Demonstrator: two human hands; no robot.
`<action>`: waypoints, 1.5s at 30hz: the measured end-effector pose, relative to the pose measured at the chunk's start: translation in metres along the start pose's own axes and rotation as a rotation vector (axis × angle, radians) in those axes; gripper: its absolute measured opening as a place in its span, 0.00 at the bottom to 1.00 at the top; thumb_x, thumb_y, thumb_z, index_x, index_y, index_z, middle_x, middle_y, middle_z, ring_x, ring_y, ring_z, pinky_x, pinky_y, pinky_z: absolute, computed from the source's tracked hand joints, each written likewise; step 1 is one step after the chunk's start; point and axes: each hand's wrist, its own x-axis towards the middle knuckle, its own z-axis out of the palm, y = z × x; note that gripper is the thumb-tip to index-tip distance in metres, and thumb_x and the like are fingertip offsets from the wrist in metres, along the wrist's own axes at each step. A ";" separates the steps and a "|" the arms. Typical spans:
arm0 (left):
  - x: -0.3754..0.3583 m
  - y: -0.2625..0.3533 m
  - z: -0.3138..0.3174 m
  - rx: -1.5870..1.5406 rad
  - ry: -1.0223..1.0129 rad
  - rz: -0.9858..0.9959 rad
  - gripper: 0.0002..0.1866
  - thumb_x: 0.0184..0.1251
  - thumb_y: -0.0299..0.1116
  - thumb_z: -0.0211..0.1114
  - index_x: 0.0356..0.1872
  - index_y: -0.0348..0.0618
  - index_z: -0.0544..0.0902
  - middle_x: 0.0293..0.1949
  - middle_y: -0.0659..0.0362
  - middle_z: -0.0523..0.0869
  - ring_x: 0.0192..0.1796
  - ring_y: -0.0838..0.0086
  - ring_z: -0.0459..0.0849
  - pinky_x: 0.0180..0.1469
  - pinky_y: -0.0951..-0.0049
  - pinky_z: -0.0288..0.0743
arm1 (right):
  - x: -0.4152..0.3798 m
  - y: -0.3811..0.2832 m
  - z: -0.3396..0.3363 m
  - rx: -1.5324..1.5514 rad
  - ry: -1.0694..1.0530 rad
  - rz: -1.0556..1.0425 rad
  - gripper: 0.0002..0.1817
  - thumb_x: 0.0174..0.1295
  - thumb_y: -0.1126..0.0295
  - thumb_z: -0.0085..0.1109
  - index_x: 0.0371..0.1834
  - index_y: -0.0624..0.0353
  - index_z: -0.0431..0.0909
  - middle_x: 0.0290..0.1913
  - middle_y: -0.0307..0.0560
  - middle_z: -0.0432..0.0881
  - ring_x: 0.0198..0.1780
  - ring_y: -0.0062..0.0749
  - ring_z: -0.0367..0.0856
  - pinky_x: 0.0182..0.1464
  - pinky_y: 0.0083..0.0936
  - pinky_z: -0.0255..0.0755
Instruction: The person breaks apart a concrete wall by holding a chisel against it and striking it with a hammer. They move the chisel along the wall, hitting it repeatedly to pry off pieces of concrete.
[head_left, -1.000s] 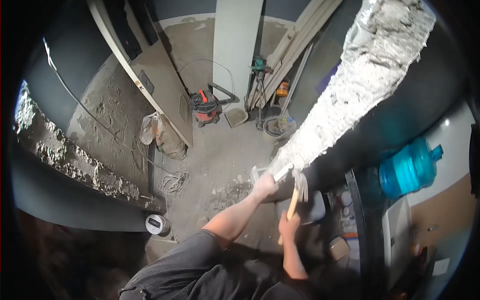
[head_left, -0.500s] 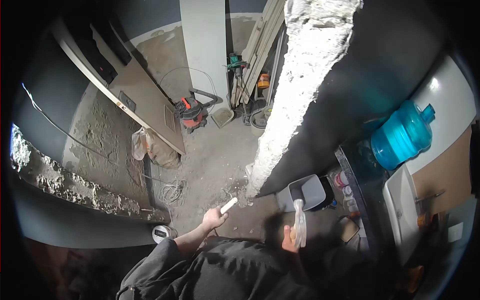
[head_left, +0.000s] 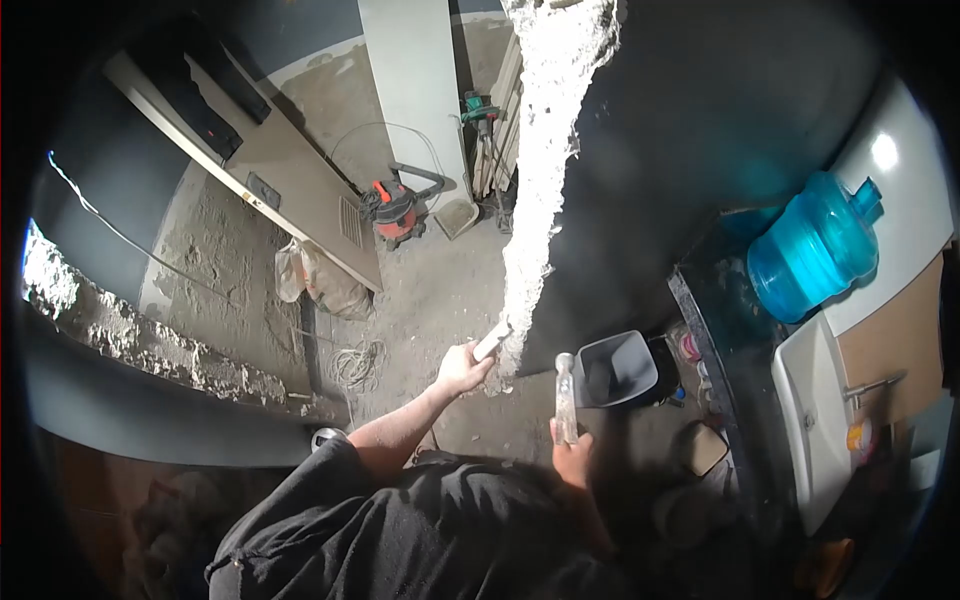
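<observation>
At the far left a broken wall edge [head_left: 150, 350] runs down toward the left edge of the floor [head_left: 430, 270], and a coil of cable [head_left: 358, 365] lies along that same edge. Farther back, a pale sack [head_left: 335, 285] leans by a door panel [head_left: 300, 180], with a red and black vacuum cleaner [head_left: 393, 212] on the far part of the floor. The person's left hand [head_left: 465, 368] has its grip closed around a white bar [head_left: 491, 342], whose upper end points at the foot of the rough wall end [head_left: 538, 180]; whether they touch cannot be told. To its right, the right hand [head_left: 572, 460] grips a hammer [head_left: 566, 395], its head apart from the bar and little of its handle showing. Just right of the hammer stands a grey bin [head_left: 620, 368], near the floor's right edge. Beyond it are the dark table [head_left: 712, 345], a blue water bottle [head_left: 812, 250] near its far end, and a white basin [head_left: 812, 420] along its right edge
</observation>
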 end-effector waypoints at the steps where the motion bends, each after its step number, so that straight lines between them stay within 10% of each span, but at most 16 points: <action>1: -0.004 0.000 -0.001 -0.007 -0.016 -0.049 0.15 0.58 0.41 0.63 0.39 0.40 0.84 0.32 0.44 0.87 0.40 0.51 0.87 0.44 0.59 0.80 | -0.008 0.007 0.006 -0.073 0.030 0.106 0.14 0.58 0.63 0.64 0.38 0.62 0.83 0.32 0.61 0.83 0.36 0.60 0.83 0.36 0.43 0.74; 4: -0.006 -0.033 0.010 0.032 0.026 0.007 0.15 0.59 0.42 0.64 0.38 0.40 0.84 0.31 0.45 0.87 0.38 0.52 0.87 0.42 0.60 0.80 | -0.019 0.053 0.028 0.228 0.040 -0.125 0.29 0.56 0.47 0.72 0.30 0.66 0.74 0.26 0.55 0.77 0.29 0.48 0.77 0.36 0.44 0.70; 8: 0.000 -0.010 -0.007 0.212 0.107 0.089 0.14 0.61 0.42 0.63 0.36 0.42 0.84 0.30 0.45 0.86 0.37 0.50 0.86 0.41 0.58 0.79 | -0.016 -0.006 0.007 0.231 -0.188 0.181 0.29 0.56 0.48 0.72 0.33 0.67 0.73 0.31 0.58 0.78 0.34 0.46 0.79 0.40 0.43 0.71; 10: 0.031 -0.014 -0.009 0.243 0.151 0.201 0.14 0.63 0.44 0.61 0.33 0.43 0.82 0.29 0.45 0.85 0.36 0.48 0.86 0.40 0.55 0.79 | -0.016 0.009 0.016 0.191 -0.082 0.077 0.26 0.60 0.52 0.70 0.33 0.68 0.75 0.34 0.60 0.79 0.38 0.47 0.79 0.44 0.40 0.72; 11: 0.047 -0.011 -0.012 0.241 0.177 0.249 0.14 0.63 0.44 0.60 0.32 0.43 0.81 0.29 0.45 0.85 0.36 0.48 0.85 0.40 0.54 0.79 | -0.010 -0.007 0.018 0.157 0.113 -0.230 0.12 0.60 0.65 0.68 0.32 0.64 0.81 0.24 0.54 0.82 0.28 0.44 0.85 0.29 0.36 0.72; 14: 0.083 0.011 -0.020 0.235 0.184 0.257 0.15 0.63 0.45 0.60 0.31 0.43 0.81 0.29 0.46 0.85 0.36 0.48 0.85 0.40 0.54 0.79 | 0.009 -0.051 0.013 0.148 0.081 -0.256 0.17 0.62 0.60 0.67 0.31 0.66 0.81 0.20 0.54 0.80 0.24 0.44 0.83 0.28 0.38 0.71; 21: 0.124 0.020 -0.025 0.207 0.096 0.332 0.12 0.60 0.42 0.61 0.31 0.43 0.81 0.28 0.44 0.84 0.36 0.46 0.85 0.40 0.51 0.78 | 0.020 -0.050 0.066 0.228 0.092 -0.198 0.24 0.64 0.64 0.65 0.57 0.71 0.76 0.53 0.61 0.82 0.54 0.52 0.81 0.56 0.34 0.72; 29: 0.149 0.009 -0.047 0.278 -0.068 0.428 0.18 0.62 0.46 0.59 0.31 0.40 0.84 0.30 0.43 0.85 0.37 0.46 0.85 0.43 0.52 0.80 | 0.028 -0.092 0.106 0.136 0.280 -0.344 0.13 0.66 0.64 0.60 0.37 0.66 0.81 0.26 0.49 0.81 0.28 0.44 0.82 0.33 0.30 0.74; 33: 0.154 0.006 -0.047 0.316 -0.086 0.459 0.18 0.63 0.46 0.57 0.31 0.40 0.84 0.30 0.43 0.86 0.37 0.47 0.86 0.44 0.52 0.80 | 0.073 -0.073 0.135 0.186 0.444 -0.590 0.18 0.66 0.68 0.58 0.19 0.59 0.65 0.17 0.49 0.66 0.17 0.44 0.69 0.21 0.35 0.62; 34: 0.154 0.005 -0.045 0.318 -0.095 0.450 0.18 0.63 0.46 0.57 0.31 0.40 0.84 0.30 0.43 0.86 0.37 0.47 0.86 0.44 0.52 0.80 | 0.082 -0.015 0.144 0.174 0.152 -0.247 0.11 0.62 0.71 0.60 0.25 0.60 0.70 0.21 0.52 0.72 0.20 0.52 0.72 0.25 0.41 0.67; 35: 0.155 0.005 -0.045 0.320 -0.103 0.442 0.18 0.63 0.46 0.57 0.31 0.39 0.84 0.30 0.42 0.86 0.37 0.47 0.86 0.44 0.52 0.80 | 0.087 -0.033 0.144 -0.333 0.502 -0.708 0.10 0.55 0.70 0.65 0.30 0.63 0.73 0.25 0.57 0.76 0.27 0.59 0.76 0.31 0.46 0.71; 37: 0.156 -0.002 -0.043 0.310 -0.107 0.463 0.18 0.63 0.45 0.56 0.31 0.39 0.84 0.30 0.42 0.86 0.37 0.47 0.86 0.44 0.52 0.80 | 0.079 -0.053 0.148 -0.347 0.331 -0.227 0.14 0.49 0.68 0.67 0.31 0.67 0.75 0.28 0.60 0.79 0.33 0.64 0.78 0.37 0.50 0.73; 45: 0.143 0.016 -0.047 0.173 -0.117 0.311 0.17 0.60 0.43 0.61 0.29 0.37 0.86 0.29 0.40 0.85 0.37 0.46 0.86 0.43 0.54 0.82 | 0.072 -0.114 0.130 -0.047 0.492 -0.664 0.06 0.61 0.74 0.61 0.36 0.67 0.80 0.26 0.55 0.81 0.25 0.46 0.82 0.31 0.33 0.75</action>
